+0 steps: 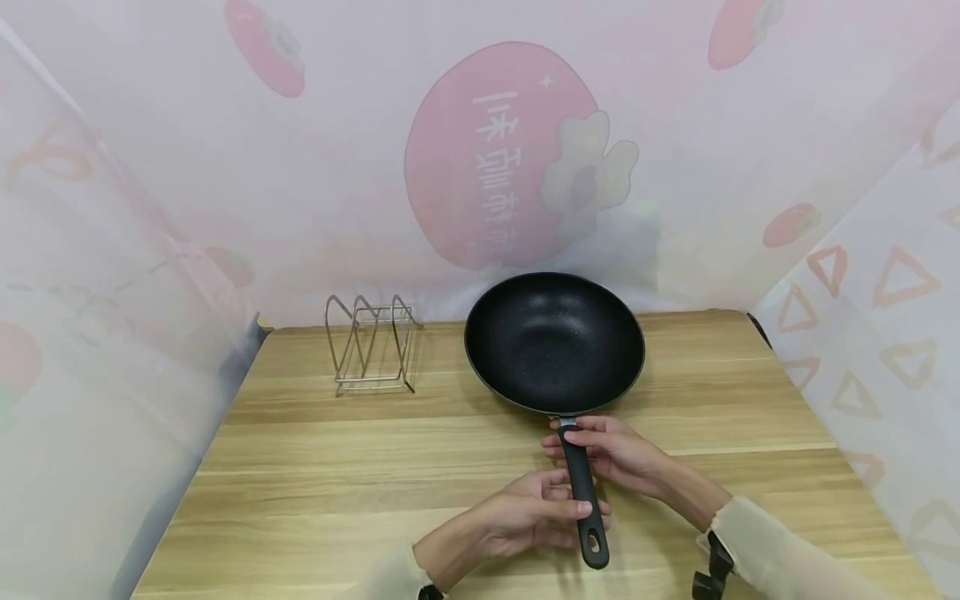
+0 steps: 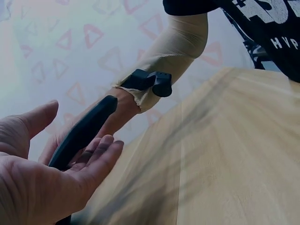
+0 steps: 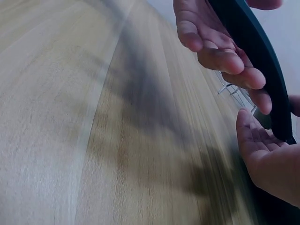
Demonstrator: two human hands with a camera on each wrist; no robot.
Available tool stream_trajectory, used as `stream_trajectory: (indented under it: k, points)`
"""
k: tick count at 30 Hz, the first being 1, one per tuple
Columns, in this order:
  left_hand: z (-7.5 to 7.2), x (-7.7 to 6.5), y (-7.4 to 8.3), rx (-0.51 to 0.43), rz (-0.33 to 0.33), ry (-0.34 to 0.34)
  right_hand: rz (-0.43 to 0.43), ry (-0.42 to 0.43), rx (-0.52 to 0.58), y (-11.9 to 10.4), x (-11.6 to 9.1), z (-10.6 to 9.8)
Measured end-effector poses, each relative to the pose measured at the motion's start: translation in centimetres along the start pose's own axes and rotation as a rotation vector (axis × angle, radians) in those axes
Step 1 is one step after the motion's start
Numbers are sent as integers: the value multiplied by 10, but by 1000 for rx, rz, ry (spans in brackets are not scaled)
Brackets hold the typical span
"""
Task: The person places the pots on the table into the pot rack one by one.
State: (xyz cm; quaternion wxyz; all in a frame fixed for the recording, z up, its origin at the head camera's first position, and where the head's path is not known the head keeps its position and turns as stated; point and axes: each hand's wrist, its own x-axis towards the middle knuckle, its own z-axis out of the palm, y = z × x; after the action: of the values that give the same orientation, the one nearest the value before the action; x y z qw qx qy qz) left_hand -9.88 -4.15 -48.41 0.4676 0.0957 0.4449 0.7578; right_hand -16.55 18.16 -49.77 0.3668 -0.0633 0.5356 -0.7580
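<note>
Over the worktop (image 1: 300, 500), only the head view shows the whole pan (image 1: 555, 350); the right hand (image 1: 615, 452) pinches its handle (image 1: 578, 473), the left hand (image 1: 525, 514) palm-up, fingers (image 2: 99, 169) loose beneath.

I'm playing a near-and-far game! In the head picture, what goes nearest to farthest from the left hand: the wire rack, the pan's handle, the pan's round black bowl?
1. Pan's handle: at the left hand, which partly covers it.
2. Pan's bowl: ahead, past the handle.
3. Wire rack: farthest, off to the left.

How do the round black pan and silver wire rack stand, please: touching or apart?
Apart: the head view shows wooden tabletop between the pan and the rack.
</note>
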Motion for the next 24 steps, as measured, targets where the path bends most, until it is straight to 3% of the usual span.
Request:
stream_trajectory:
  k: [8, 16, 24]
  points:
    - [5, 3, -5, -44, 29, 11, -8, 13, 13, -1, 3, 3]
    - [10, 5, -8, -1, 59, 14, -12, 25, 83, -6, 4, 9]
    - [14, 4, -10, 31, 63, 64, -7, 4, 121, -8, 1, 12]
